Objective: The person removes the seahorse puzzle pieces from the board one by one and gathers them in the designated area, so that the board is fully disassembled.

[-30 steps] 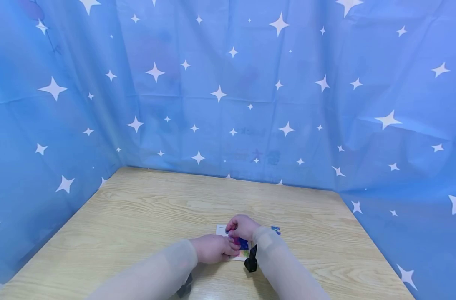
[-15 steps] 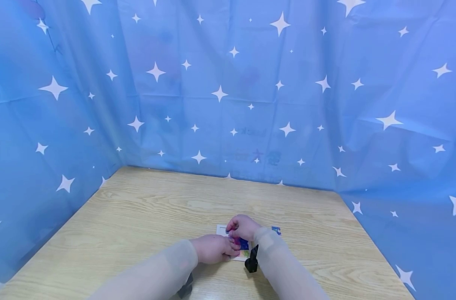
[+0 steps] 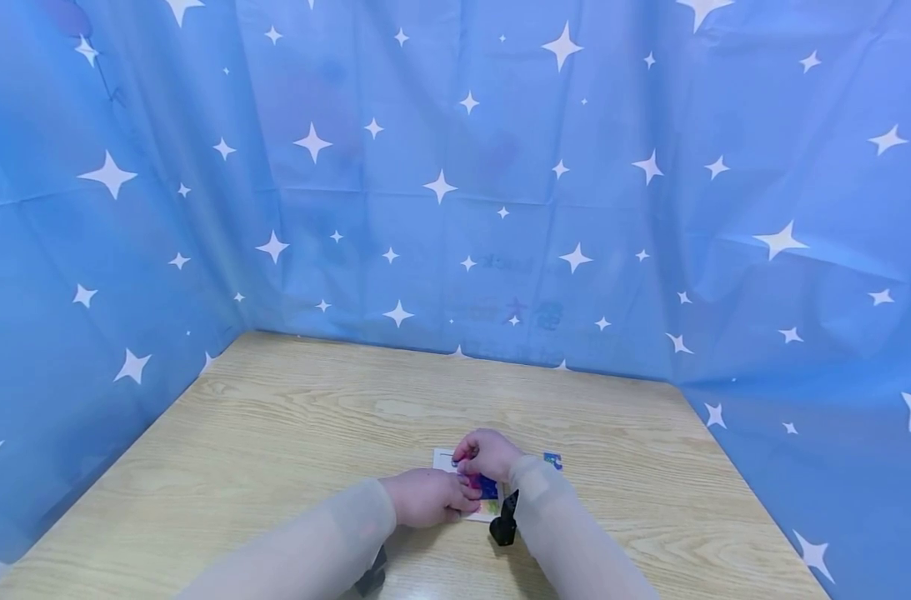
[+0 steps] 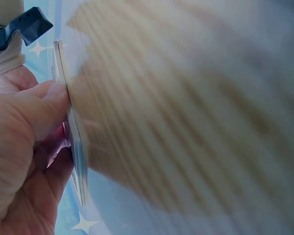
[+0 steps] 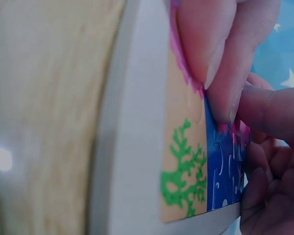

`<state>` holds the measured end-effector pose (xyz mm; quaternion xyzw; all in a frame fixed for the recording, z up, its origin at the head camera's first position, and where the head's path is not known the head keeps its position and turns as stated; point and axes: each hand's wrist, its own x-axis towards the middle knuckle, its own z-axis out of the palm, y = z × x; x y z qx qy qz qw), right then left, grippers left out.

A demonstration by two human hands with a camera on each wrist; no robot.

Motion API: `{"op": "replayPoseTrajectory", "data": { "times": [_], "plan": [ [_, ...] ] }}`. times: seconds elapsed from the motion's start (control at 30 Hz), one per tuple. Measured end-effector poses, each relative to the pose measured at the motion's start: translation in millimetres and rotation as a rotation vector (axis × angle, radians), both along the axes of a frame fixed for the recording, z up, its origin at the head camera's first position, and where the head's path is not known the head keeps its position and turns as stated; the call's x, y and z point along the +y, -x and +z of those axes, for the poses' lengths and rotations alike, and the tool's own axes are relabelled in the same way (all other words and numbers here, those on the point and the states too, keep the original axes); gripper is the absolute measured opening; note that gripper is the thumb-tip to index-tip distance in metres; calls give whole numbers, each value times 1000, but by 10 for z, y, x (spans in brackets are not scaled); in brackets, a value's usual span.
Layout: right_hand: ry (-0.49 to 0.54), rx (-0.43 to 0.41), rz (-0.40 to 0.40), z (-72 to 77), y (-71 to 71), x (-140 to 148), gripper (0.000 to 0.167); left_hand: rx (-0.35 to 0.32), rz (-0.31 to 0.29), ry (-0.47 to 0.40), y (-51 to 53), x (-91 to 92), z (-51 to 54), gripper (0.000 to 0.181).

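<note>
Puzzle (image 3: 488, 488) — under left hand (image 3: 427, 498), right hand (image 3: 489, 455).

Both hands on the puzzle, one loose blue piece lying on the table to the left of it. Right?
Not quite: the loose blue piece lies to the right of the puzzle, as the head view shows. The rest holds: it is on the table, and the left hand and right hand are both on the puzzle.
</note>
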<state>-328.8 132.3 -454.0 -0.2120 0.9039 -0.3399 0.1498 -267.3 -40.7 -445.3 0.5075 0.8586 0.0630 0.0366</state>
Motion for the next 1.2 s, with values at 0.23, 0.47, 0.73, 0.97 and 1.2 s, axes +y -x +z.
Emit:
{"op": "replayPoseTrajectory", "data": {
  "times": [0.23, 0.47, 0.73, 0.97, 1.2],
  "plan": [
    [67, -19, -15, -6, -6, 11, 16, -8, 19, 5, 2, 8, -7, 32],
    [51, -13, -93, -13, 6, 69, 18, -26, 27, 11, -14, 6, 16, 33],
    [66, -13, -108, -32, -6, 113, 11, -31, 30, 13, -28, -10, 31, 34],
    [105, -25, -103, -45, 14, 128, 10, -32, 28, 13, -26, -9, 31, 34],
    [112, -37, -112, -53, 50, 161, 7, -54, 39, 17, -15, -5, 29, 34]
  ]
}}
